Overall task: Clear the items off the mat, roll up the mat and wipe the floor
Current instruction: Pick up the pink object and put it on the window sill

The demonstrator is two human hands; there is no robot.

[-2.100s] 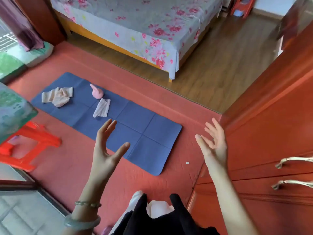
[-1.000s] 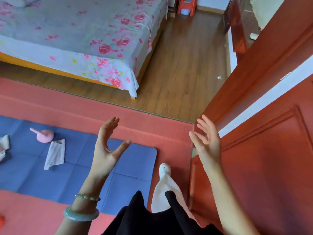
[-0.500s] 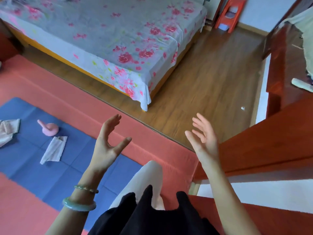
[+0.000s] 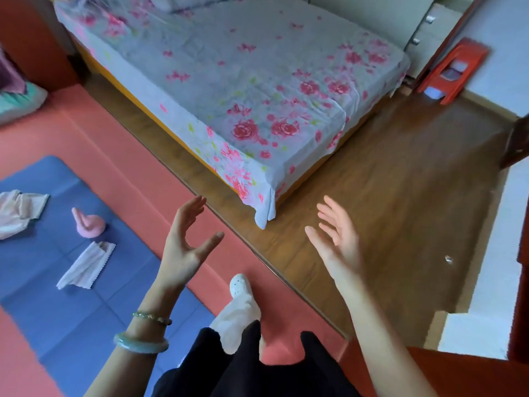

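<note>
A blue mat (image 4: pixel 71 305) lies flat on the red floor (image 4: pixel 120 156) at the lower left. On it rest a crumpled pale cloth (image 4: pixel 17 210) at the left edge, a small pink kettlebell-like object (image 4: pixel 88 224), and a folded white cloth (image 4: pixel 86 266). My left hand (image 4: pixel 186 247) is raised above the mat's right end, fingers apart, holding nothing. My right hand (image 4: pixel 337 239) is held up over the wooden floor, also empty with spread fingers. Both hands are well apart from the items.
A bed with a floral sheet (image 4: pixel 243 81) fills the upper middle. Wooden flooring (image 4: pixel 386 210) runs to the right. A red plastic stool (image 4: pixel 452 73) stands at the upper right. A red wooden door or cabinet edge (image 4: pixel 518 253) is at the right. My white shoe (image 4: pixel 240 287) stands on the red floor.
The view has swung right and up: the mat and its items slid to the left, and the bed and wooden floor now fill the frame. Both hands stay raised and empty.
</note>
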